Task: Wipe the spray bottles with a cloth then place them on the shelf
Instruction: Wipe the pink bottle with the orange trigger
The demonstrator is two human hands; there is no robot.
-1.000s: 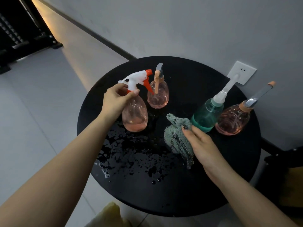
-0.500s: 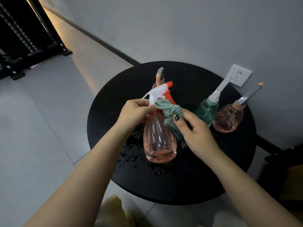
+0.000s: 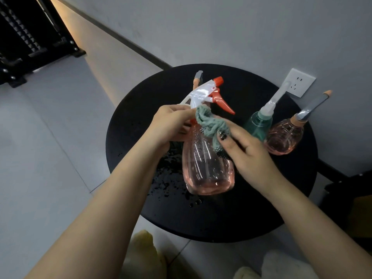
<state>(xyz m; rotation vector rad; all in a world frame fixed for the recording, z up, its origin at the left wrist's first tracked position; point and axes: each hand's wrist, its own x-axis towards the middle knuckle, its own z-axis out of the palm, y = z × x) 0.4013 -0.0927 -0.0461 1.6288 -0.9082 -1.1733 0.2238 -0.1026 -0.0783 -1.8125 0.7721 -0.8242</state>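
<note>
A single wide-angle camera sits on the person's head and looks forward and steeply down, close over the round black tabletop (image 3: pixel 261 208). Both forearms reach in from the bottom edge toward the middle. The grey wall (image 3: pixel 241 27) slants across the top, floor tiles (image 3: pixel 50 158) at left.

Left hand (image 3: pixel 171 125) grips pink spray bottle (image 3: pixel 207 166); right hand (image 3: pixel 247 152) presses cloth (image 3: pixel 211 125) on it

My left hand (image 3: pixel 171 125) covers the neck of the pink spray bottle (image 3: pixel 207 166), and the cloth (image 3: pixel 211 125) bunched under my right hand (image 3: pixel 247 152) hides its shoulder. Behind the trigger head, a second bottle (image 3: pixel 198 77) shows only its tip. The green bottle (image 3: pixel 259 125) loses its base behind my fingers (can't tell what's inside). The black rack (image 3: pixel 30 35) runs off the top-left edge.
</note>
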